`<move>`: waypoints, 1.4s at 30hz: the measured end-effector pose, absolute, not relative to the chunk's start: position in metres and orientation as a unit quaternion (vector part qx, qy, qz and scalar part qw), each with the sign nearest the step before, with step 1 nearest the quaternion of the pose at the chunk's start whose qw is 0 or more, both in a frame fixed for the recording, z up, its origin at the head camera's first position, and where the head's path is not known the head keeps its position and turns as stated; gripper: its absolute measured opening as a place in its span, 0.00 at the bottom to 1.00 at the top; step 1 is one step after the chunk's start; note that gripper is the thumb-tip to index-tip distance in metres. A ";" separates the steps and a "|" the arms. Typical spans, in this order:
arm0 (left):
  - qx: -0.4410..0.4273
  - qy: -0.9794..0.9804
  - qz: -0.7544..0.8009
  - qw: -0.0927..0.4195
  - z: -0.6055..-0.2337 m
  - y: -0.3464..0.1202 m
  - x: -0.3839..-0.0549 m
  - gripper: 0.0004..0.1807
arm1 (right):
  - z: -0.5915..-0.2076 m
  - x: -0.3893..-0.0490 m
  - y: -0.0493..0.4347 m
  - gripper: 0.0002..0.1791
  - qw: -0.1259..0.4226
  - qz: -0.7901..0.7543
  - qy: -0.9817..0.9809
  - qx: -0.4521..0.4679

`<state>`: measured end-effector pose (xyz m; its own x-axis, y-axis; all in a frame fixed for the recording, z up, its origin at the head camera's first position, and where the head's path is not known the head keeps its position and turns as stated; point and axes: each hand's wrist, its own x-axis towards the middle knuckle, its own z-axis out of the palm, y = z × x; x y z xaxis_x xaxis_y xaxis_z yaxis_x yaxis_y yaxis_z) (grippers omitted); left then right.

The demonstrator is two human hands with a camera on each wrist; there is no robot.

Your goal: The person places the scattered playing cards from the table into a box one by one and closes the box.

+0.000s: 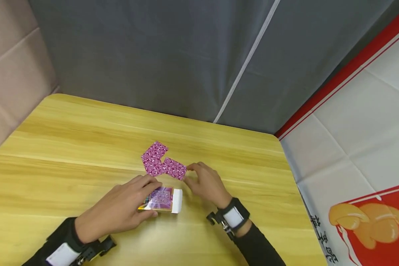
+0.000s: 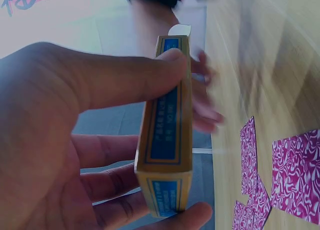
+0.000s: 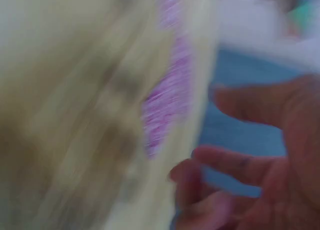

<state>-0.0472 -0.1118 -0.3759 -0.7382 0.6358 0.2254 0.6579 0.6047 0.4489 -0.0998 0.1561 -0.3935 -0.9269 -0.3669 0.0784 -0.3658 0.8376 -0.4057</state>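
My left hand grips a small card box, thumb along one narrow side and fingers on the other. The box has a purple printed face, and a white flap stands out from its right end. In the left wrist view its orange and blue edge faces the camera. My right hand is just right of the playing cards, its fingertips at the edge of the nearest card. In the blurred right wrist view, thumb and fingers are spread apart with nothing between them.
Several pink-and-white patterned cards lie face down and overlapping beyond the box. The yellow wooden table ends at a grey curtain at the back. A white and red printed sheet hangs along the right side.
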 end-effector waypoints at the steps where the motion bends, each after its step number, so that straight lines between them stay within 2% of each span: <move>1: -0.359 -0.896 -0.261 0.018 -0.377 -0.111 -0.048 0.35 | -0.399 -0.111 0.154 0.24 0.031 -0.192 0.965 -0.178; 4: -0.361 -0.894 -0.266 0.001 -0.383 -0.107 -0.049 0.35 | -0.414 -0.136 0.148 0.31 0.096 -0.143 0.973 -0.152; 8: -0.363 -0.892 -0.269 -0.006 -0.388 -0.105 -0.048 0.35 | -0.425 -0.150 0.149 0.33 0.140 -0.149 0.972 -0.119; 10: -0.360 -0.893 -0.269 0.003 -0.388 -0.106 -0.049 0.34 | -0.427 -0.152 0.154 0.29 0.158 -0.182 0.965 -0.100; 13: -0.353 -0.896 -0.268 0.010 -0.386 -0.109 -0.051 0.35 | -0.429 -0.152 0.165 0.17 0.172 -0.238 0.951 -0.093; 15: -0.349 -0.899 -0.266 0.009 -0.385 -0.109 -0.053 0.35 | -0.429 -0.150 0.171 0.10 0.173 -0.266 0.943 -0.099; 19: -0.342 -0.902 -0.265 0.002 -0.386 -0.110 -0.054 0.36 | -0.428 -0.141 0.179 0.05 0.157 -0.305 0.933 -0.112; 29: -0.339 -0.902 -0.266 0.026 -0.387 -0.111 -0.062 0.37 | -0.397 -0.106 0.196 0.10 0.142 -0.555 0.812 -0.110; 35: -0.330 -0.905 -0.267 0.026 -0.390 -0.112 -0.065 0.38 | -0.397 -0.083 0.204 0.09 0.148 -0.567 0.804 -0.106; 42: -0.341 -0.902 -0.262 0.025 -0.393 -0.111 -0.067 0.40 | -0.405 -0.074 0.202 0.08 0.177 -0.555 0.802 -0.134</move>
<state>-0.0669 -0.1113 -0.3929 -0.7659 0.6025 0.2243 0.6289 0.6296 0.4562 -0.0745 0.2016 -0.4051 -0.9016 -0.4106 -0.1360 -0.0177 0.3493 -0.9369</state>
